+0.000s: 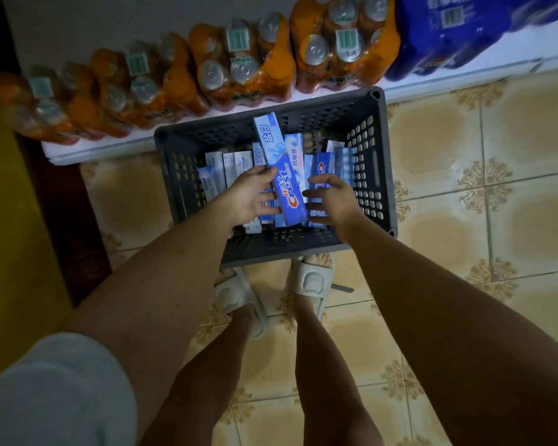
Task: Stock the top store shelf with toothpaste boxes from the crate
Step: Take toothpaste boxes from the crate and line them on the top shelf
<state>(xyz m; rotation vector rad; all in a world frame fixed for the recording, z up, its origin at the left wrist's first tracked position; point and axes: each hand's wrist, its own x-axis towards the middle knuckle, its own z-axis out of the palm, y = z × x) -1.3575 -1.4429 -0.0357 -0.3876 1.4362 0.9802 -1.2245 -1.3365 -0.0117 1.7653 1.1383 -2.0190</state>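
A dark grey perforated crate point(384, 162) stands on the tiled floor just ahead of my feet. It holds several blue and white toothpaste boxes point(232, 165), most standing on end. One long blue Crest box point(284, 175) is raised at a slant above the others. My left hand point(248, 197) grips its left side, thumb on top and fingers underneath. My right hand point(335, 197) hovers at the box's right edge with fingers spread and loosely bent, holding nothing. The top shelf is out of view.
Behind the crate runs a low white shelf ledge point(432, 82) with shrink-wrapped packs of orange cans point(239, 62) and a blue pack point(464, 33). My feet in pale slippers point(310, 278) stand against the crate's near wall. A yellow panel point(0, 220) with a dark frame is at left.
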